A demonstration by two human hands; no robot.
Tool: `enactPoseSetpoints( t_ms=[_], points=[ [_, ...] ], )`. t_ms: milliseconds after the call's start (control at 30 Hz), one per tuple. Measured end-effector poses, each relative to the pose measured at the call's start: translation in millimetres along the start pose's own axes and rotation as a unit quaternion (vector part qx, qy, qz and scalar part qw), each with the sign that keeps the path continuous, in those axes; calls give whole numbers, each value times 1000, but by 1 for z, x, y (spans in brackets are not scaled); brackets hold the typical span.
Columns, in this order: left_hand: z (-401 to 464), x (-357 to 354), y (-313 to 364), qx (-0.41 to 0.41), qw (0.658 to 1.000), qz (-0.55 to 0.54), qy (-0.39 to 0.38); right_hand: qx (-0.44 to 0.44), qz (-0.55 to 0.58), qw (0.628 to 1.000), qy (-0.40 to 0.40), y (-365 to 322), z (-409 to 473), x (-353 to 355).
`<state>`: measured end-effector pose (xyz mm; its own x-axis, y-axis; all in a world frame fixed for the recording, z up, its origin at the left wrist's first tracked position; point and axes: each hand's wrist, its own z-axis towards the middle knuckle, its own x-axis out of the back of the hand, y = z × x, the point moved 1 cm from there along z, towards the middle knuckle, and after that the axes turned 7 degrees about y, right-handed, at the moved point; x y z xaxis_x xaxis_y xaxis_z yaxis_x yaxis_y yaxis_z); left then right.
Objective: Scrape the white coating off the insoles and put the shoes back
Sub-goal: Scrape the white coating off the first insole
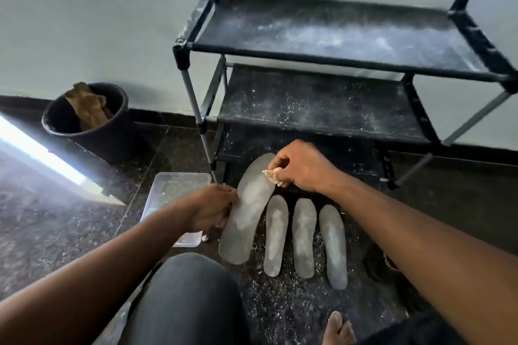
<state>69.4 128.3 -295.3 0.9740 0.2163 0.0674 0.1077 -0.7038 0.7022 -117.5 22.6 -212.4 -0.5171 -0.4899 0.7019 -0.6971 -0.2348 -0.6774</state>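
One knee point(182, 297), two hands, four insoles, one tub point(168, 190), one bucket point(92, 131)

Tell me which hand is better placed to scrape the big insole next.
The right hand: it already pinches a small scraper against the big insole near its far end, while the left hand grips the insole's edge to steady it.

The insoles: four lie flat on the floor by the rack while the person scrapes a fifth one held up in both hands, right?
Not quite. The head view shows three insoles on the floor, not four; the larger insole is the fourth. The left hand holds its edge while the right hand works a small pale scraper near its top.
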Motion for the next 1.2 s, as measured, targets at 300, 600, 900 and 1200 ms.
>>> enactPoseSetpoints(
  t_ms=[300, 600, 900, 1200],
  points=[
    [-80, -31, 77, -137, 986, -81, 51, 84, 85, 988, 103, -47, -59, 61],
    [-132, -49, 78, -234, 955, -160, 87, 139, 152, 964, 169, -50, -105, 66],
    [-114, -51, 56, -254, 934, -234, 91, 127, 242, 944, 186, -34, -102, 34],
    [-104, -59, 67, -166, 936, -310, -11, 114, 247, 940, 207, -30, -91, 28]
  ],
)
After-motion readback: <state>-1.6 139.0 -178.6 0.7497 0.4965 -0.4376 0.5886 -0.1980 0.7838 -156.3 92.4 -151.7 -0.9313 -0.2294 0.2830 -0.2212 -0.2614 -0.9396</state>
